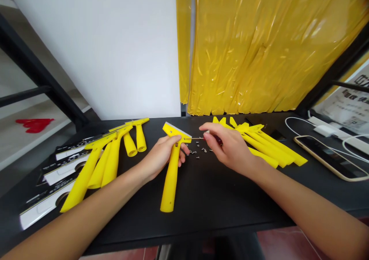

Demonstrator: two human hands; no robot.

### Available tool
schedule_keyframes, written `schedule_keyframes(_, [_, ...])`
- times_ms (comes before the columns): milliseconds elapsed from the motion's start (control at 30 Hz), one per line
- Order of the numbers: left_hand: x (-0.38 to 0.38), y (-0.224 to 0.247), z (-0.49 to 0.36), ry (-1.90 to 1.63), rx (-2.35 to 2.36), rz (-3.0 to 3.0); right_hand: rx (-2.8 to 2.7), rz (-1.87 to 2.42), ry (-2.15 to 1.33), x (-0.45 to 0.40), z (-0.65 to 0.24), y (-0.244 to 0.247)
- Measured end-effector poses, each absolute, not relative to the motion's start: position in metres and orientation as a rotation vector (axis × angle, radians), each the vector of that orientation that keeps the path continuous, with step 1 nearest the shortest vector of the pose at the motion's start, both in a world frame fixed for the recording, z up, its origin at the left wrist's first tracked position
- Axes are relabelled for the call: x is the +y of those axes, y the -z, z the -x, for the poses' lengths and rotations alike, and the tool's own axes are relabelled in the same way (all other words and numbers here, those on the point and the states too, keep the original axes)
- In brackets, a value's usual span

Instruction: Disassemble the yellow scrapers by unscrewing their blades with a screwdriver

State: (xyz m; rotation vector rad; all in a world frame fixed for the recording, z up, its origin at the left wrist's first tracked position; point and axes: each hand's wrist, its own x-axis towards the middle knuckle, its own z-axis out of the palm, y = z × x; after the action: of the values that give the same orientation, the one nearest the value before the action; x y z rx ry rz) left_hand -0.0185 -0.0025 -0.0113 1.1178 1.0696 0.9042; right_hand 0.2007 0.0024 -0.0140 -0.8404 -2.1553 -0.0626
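Screws (197, 157) (loose, scattered) near held scraper (170, 179), phone (331, 158) far right

On the white sheet (331, 105) at the far right I see bold Chinese characters, apparently 回收 among them (the rest is blurred or cut off). Print on the black-and-white packages (62, 171) at left defeats me.

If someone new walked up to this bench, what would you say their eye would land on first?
Probably the bright yellow scraper at the middle of the black table, held in the left hand while the right hand holds a thin screwdriver to its head. Next, perhaps, the shiny yellow sheeting hanging behind, and the yellow handles piled on the right.
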Motion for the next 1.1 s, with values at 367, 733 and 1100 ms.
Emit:
schedule_keyframes(367, [-0.001,0.025,0.013,-0.920,1.078,-1.193,-2.164,0.842,0.117,0.007,-0.207,0.010])
schedule_keyframes(733, [0.000,0.037,0.010,-0.927,1.051,-1.239,-2.149,0.862,-0.050,0.004,-0.205,0.010])
schedule_keyframes(1100, [0.001,0.046,0.011,-0.897,1.017,-1.287,-2.125,0.845,-0.057,-0.001,-0.200,0.011])
